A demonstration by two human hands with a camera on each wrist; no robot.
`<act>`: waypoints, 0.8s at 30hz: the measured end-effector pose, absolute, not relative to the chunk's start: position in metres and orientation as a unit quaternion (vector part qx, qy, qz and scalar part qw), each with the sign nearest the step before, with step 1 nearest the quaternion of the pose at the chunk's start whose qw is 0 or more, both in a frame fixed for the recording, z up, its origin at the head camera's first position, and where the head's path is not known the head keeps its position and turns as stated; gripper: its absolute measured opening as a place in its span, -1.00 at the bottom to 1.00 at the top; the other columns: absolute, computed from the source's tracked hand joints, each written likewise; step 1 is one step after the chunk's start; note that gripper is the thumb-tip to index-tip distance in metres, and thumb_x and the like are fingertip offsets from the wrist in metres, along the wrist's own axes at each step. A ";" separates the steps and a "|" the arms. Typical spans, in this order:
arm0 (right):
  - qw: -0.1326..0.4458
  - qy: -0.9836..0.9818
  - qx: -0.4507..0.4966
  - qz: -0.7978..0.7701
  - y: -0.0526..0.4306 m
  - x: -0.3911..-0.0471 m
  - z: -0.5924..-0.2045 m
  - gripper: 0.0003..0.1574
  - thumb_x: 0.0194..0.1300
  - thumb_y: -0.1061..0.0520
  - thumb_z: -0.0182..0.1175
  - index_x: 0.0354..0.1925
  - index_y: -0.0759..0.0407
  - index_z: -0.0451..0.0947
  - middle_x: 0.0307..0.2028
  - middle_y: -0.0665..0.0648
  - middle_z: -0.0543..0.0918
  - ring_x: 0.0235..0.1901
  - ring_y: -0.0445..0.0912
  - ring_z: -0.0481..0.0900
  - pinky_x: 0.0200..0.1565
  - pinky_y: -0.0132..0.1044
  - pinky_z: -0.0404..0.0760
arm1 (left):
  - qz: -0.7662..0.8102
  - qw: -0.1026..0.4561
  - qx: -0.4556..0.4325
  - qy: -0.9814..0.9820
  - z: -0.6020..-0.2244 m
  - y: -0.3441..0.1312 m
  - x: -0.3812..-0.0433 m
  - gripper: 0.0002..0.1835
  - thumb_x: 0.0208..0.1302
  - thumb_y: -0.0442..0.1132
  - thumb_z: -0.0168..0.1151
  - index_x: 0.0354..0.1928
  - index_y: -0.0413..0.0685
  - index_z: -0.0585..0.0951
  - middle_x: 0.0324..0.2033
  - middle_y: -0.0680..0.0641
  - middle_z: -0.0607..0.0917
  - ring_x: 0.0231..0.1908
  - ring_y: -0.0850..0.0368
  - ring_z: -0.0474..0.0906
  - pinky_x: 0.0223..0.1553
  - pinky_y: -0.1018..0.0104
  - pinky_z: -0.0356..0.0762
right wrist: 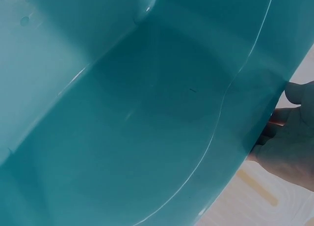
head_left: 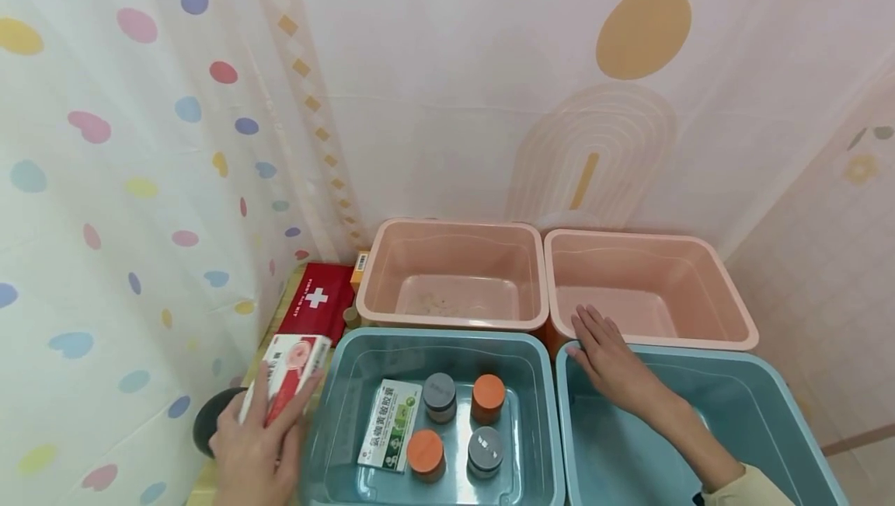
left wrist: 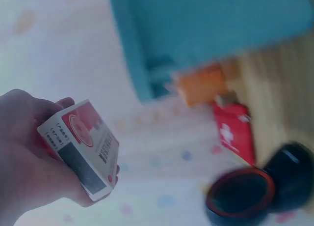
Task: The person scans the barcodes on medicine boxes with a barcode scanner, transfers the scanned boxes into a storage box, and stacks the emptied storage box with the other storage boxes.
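My left hand [head_left: 259, 444] grips a white and red medicine box [head_left: 294, 366] to the left of the front left blue bin [head_left: 329, 382]. In the left wrist view, the fingers and thumb clasp that box [left wrist: 91, 147] along its sides. My right hand [head_left: 611, 362] lies with extended fingers at the back rim of the front right blue bin [head_left: 699, 358], fingertips over the edge of the pink bin behind it. From the right wrist view, this hand [right wrist: 289, 137] is at the blue rim, its fingertips partly hidden.
Inside the left blue bin are a white and green medicine box [head_left: 390, 424], orange-lidded jars [head_left: 488, 397] and grey-lidded jars [head_left: 439, 396]. Two pink bins [head_left: 454, 319] stand behind. A red first aid pouch [head_left: 318, 300], an orange box [head_left: 359, 269] and a black round object [head_left: 213, 420] are at left.
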State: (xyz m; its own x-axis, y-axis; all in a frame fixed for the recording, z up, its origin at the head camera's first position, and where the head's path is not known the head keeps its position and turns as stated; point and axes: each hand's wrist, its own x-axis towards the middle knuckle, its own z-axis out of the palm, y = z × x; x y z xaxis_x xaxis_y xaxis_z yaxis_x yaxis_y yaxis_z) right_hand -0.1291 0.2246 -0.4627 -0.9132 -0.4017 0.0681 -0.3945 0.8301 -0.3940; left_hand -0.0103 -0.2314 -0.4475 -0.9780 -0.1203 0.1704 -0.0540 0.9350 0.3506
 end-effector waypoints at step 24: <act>0.011 0.956 -0.210 -0.202 0.224 -0.130 -0.464 -0.19 0.64 0.09 0.23 0.56 0.58 0.27 0.61 0.59 0.24 0.63 0.50 0.14 0.58 0.47 0.12 | -0.127 -0.083 0.088 -0.984 -0.494 -0.268 -0.016 -0.25 0.29 -0.13 0.45 0.53 -0.07 0.54 0.63 -0.54 -0.05 0.32 -0.86 0.12 0.33 -0.75 0.27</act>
